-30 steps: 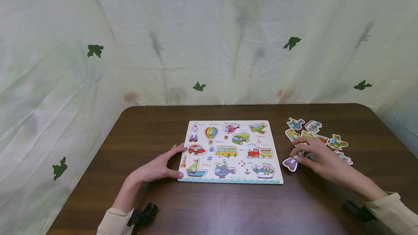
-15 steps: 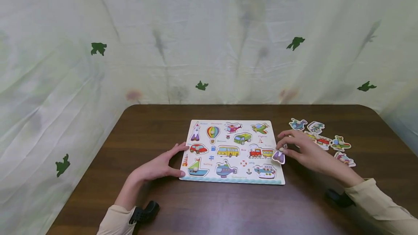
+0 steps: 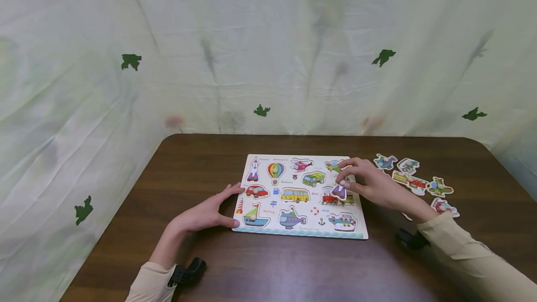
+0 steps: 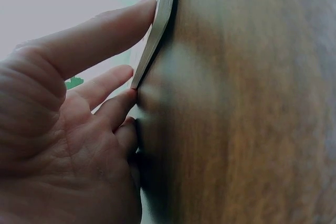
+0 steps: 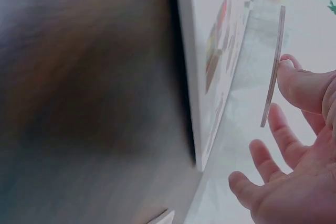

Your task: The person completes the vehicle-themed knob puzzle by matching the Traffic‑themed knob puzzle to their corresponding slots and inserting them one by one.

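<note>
A white puzzle board (image 3: 274, 205) with vehicle pictures lies on the brown table. My left hand (image 3: 206, 212) rests at its left edge, thumb at the near corner and fingers spread further up the side. In the left wrist view, the thumb (image 4: 113, 31) reaches the board's edge (image 4: 157, 32). Over the right part of the board, my right hand (image 3: 375, 184) pinches a purple rocket puzzle piece (image 3: 339, 193) by its small knob. The piece overlaps the train picture (image 3: 328, 196). From the right wrist, this piece (image 5: 274, 72) appears edge-on, held apart from the board (image 5: 190, 51).
Several loose puzzle pieces lie right of the board, among them a train piece (image 3: 409, 181), a plane piece (image 3: 439, 187) and a blue helicopter-like piece (image 3: 385, 161). A sailboat piece with a knob (image 3: 254, 218) sits at the board's lower left. A pale curtain (image 3: 285, 59) hangs behind the table.
My right hand has picked up the rocket piece from the loose pile and carried it left over the board. My left hand has stayed at the board's left edge.
</note>
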Motion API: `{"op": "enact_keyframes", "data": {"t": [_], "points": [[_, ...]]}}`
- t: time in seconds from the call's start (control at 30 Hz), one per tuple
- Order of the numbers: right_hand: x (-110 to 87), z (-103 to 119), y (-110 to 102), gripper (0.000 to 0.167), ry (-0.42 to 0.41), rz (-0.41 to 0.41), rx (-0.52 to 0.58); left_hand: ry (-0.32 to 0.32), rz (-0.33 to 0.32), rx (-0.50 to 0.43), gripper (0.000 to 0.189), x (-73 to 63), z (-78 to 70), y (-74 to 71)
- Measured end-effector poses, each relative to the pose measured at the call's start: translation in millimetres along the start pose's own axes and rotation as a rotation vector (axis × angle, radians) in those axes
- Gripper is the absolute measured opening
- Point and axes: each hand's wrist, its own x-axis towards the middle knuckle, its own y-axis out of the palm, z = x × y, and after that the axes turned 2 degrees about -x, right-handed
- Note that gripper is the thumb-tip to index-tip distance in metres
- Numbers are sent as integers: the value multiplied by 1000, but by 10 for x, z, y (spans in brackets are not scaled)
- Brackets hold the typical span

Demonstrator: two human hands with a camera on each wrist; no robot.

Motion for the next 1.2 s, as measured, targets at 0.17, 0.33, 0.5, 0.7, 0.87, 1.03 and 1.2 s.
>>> {"op": "enact_keyframes", "data": {"t": [0.17, 0.33, 0.5, 0.7, 0.87, 1.03, 1.2], "points": [[144, 12, 32, 18, 4, 14, 56, -3, -1, 2, 84, 4, -2, 5], [297, 34, 74, 14, 24, 38, 95, 0, -2, 2, 84, -1, 1, 6], [460, 82, 111, 14, 11, 59, 105, 5, -8, -3, 84, -12, -18, 4], [628, 132, 146, 13, -25, 79, 119, -3, -14, -5, 84, -23, -39, 3], [744, 189, 208, 12, -28, 90, 128, -3, -17, -2, 84, -18, -24, 3], [892, 247, 273, 11, -51, 107, 134, -2, -17, -8, 83, -20, -9, 2], [1059, 294, 327, 11, -75, 125, 126, -10, -18, -17, 83, -18, -12, 0]]}}
